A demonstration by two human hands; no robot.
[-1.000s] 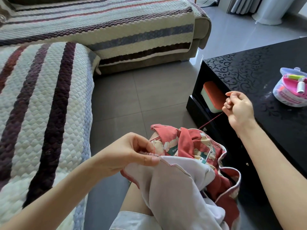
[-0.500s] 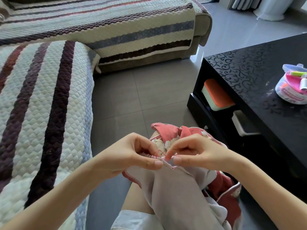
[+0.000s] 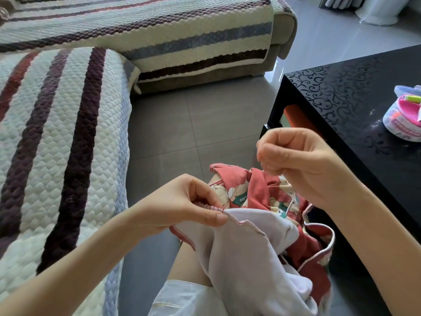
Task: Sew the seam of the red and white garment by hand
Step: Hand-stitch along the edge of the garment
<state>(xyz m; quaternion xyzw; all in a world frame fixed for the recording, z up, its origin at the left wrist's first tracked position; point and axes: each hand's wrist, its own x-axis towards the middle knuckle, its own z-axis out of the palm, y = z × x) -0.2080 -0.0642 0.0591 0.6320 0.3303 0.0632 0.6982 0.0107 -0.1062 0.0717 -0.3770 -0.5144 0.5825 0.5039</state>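
- Two quilted, striped sofa sections (image 3: 57, 144) filled the view from seven through twelve o'clock; neither bore on the work.
- One black table (image 3: 341, 94) stood at two o'clock, close beside the right forearm.
- The red and white garment (image 3: 250, 258) lay bunched over the lap at six o'clock, pale lining uppermost and printed red face showing behind.
- The left hand (image 3: 182, 208), at eight o'clock from centre, pinched the seam edge (image 3: 239, 222) between thumb and forefinger, its other fingers curled behind the fabric.
- The right hand (image 3: 303, 165), raised at one o'clock from the seam, had its fingertips closed together on a red thread (image 3: 264, 166); the needle was too small to make out.
- The sewing kit tub (image 3: 403, 122) sat on the table at three o'clock, well apart from both hands.
- Risk, as judged: too hard a pull would pucker the seam or snap the thread, and slack would loop and knot.
- Risk, as judged: a loosened left pinch would let the layers shift, so stitches would land off line.
- Risk, as judged: the next entry beside the left thumb could prick it.
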